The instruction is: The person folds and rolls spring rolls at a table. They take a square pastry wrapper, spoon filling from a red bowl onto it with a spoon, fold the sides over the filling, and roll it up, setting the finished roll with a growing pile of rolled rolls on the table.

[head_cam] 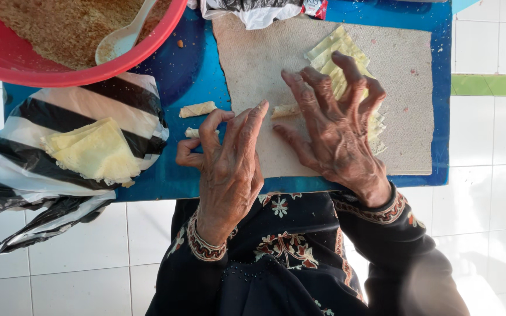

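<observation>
A small rolled pastry (285, 110) lies on the grey cloth (265, 64), right between the two hands. The left hand (226, 167) rests at the near edge of the cloth with its forefinger stretched toward the roll, the tip just beside the roll's left end; the thumb and the other fingers curl in loosely and hold nothing. The right hand (338, 129) is spread wide, fingers arched like a claw, its fingertips pressing down just right of the roll and on a strip of thin yellow wrappers (338, 50) that runs beneath the palm.

Two finished rolls (197, 109) lie on the blue board (191, 76) just left of the cloth, near the left thumb. Farther left, a stack of wrappers (95, 151) sits on a black-and-white plastic bag (48, 114). A red bowl (118, 67) of brown crumbly filling (60, 26) with a white spoon (121, 38) stands at the far left corner.
</observation>
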The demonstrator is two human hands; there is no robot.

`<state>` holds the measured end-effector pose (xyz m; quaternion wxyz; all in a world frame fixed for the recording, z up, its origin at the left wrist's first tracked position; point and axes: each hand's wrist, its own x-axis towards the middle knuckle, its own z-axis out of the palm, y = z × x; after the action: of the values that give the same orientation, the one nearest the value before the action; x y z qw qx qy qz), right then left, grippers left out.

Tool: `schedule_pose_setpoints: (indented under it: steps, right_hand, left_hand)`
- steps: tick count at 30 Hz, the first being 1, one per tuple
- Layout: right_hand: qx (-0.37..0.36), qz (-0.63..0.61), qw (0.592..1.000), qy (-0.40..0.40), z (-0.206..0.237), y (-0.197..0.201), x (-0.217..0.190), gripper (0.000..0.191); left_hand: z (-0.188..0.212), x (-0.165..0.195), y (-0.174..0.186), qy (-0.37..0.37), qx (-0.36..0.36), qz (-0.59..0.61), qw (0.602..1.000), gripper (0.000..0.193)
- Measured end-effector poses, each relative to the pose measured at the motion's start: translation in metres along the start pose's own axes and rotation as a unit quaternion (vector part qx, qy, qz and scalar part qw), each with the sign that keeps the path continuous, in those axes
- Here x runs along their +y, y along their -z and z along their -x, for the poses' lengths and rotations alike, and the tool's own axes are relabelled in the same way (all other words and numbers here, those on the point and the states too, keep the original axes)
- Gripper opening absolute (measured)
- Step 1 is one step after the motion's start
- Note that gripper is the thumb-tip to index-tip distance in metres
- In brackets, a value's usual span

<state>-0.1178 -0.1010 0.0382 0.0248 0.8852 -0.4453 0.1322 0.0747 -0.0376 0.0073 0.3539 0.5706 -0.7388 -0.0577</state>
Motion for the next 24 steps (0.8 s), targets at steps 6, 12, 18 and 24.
schedule_pose_setpoints:
  steps: [6, 12, 18, 24]
  right_hand:
    - [0.084, 0.006, 0.996, 0.004, 0.008, -0.01, 0.005, 0.029]
    - [0.076, -0.072, 0.994, -0.007, 0.014, 0.002, -0.008, 0.026]
    - [0.06, -0.095, 0.993, -0.022, 0.048, 0.025, -0.027, 0.037]
    - [0.09, 0.002, 0.991, -0.095, 0.095, 0.049, 0.035, 0.023]
  left_hand:
    - [0.0, 0.0, -0.004, 0.005, 0.018, 0.028, 0.999, 0.066]
    - [0.001, 0.0, 0.003, -0.031, 0.021, 0.078, 0.996, 0.053]
    - [0.011, 0.008, 0.02, -0.073, 0.022, -0.008, 0.997, 0.036]
    - [0.023, -0.013, 0.048, 0.024, 0.049, -0.195, 0.979, 0.024]
